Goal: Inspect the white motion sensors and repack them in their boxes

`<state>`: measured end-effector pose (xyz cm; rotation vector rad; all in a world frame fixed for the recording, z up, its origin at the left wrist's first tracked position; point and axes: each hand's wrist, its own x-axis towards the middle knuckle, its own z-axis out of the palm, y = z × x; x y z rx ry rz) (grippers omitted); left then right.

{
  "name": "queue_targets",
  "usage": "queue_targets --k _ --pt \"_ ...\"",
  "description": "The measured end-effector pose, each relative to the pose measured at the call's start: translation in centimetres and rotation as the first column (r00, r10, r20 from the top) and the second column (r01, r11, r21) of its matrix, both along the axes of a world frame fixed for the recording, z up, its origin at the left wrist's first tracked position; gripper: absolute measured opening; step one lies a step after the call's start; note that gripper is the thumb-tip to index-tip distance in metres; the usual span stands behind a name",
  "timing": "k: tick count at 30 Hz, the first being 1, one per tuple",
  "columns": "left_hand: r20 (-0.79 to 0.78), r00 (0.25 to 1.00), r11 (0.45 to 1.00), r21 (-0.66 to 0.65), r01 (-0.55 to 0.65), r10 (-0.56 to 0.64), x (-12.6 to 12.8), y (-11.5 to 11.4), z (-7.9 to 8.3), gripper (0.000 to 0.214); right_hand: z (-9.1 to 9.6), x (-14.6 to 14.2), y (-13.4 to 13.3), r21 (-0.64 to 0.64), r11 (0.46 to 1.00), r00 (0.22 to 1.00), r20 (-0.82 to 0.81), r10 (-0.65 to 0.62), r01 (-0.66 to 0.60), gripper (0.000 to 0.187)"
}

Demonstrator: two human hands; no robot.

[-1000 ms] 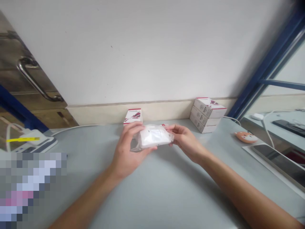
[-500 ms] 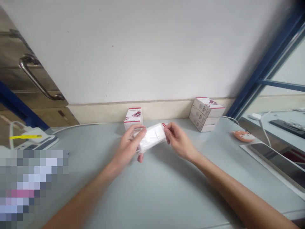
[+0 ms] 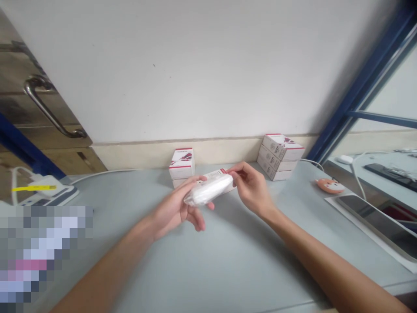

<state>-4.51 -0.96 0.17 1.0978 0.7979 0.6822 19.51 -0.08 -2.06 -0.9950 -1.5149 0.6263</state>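
Observation:
A white, bar-shaped item in clear plastic wrap (image 3: 206,190) is held above the table, tilted up to the right. My left hand (image 3: 176,202) cradles its left end, thumb along the far side and the other fingers loosely curled underneath. At the right end, my right hand (image 3: 249,187) pinches the wrapping between thumb and fingertips. What the plastic contains cannot be made out clearly. Just behind it, a white carton with a red corner (image 3: 215,174) is partly hidden by the item and my hands.
White-and-red boxes (image 3: 181,167) stand stacked near the wall, left of centre. A taller stack of similar boxes (image 3: 276,158) is at the right. An orange animal-faced object (image 3: 330,185) and a dark flat panel (image 3: 374,221) lie farther right. A power strip (image 3: 48,191) sits left.
The wrapped item has turned from its broad face to a narrower side. My left fingers have opened out beneath it, and the carton behind shows more.

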Motion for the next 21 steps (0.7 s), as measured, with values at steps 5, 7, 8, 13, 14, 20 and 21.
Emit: queue_targets --k 5,7,8,13,14,20,21 --pt "0.198 0.965 0.981 -0.053 0.185 -0.171 -0.9 0.6 -0.6 0.058 -0.8 -0.5 0.1 0.104 0.994 1.000 0.008 0.024 -0.025 0.014" --pt "0.331 0.923 0.974 -0.042 0.222 -0.196 -0.8 0.5 -0.3 0.059 -1.2 -0.8 0.3 0.055 0.997 0.997 -0.062 0.052 -0.049 0.022" --pt "0.389 0.900 0.974 -0.021 0.224 -0.199 -0.7 0.3 -0.1 0.059 -1.4 -0.9 0.4 0.019 0.998 0.994 -0.094 0.055 -0.054 0.025" --pt "0.237 0.966 0.990 0.115 0.079 -0.104 0.6 -0.4 -0.2 0.045 -1.6 -1.0 0.7 -0.133 0.991 0.984 -0.173 -0.034 0.011 0.028" --pt "0.144 0.988 0.989 0.144 0.031 -0.051 0.8 -0.3 -0.5 0.042 -1.6 -1.0 0.7 -0.141 0.989 0.980 -0.183 -0.071 0.046 0.028" --pt "-0.045 0.973 0.954 0.212 -0.213 0.227 1.6 0.3 -1.8 0.064 -1.3 -1.1 0.0 0.020 0.998 0.985 -0.163 -0.059 0.064 0.034" --pt "-0.024 0.962 0.942 0.210 -0.261 0.272 1.6 0.4 -1.7 0.064 -1.2 -1.2 -0.2 0.060 0.998 0.991 -0.134 -0.004 0.012 0.037"
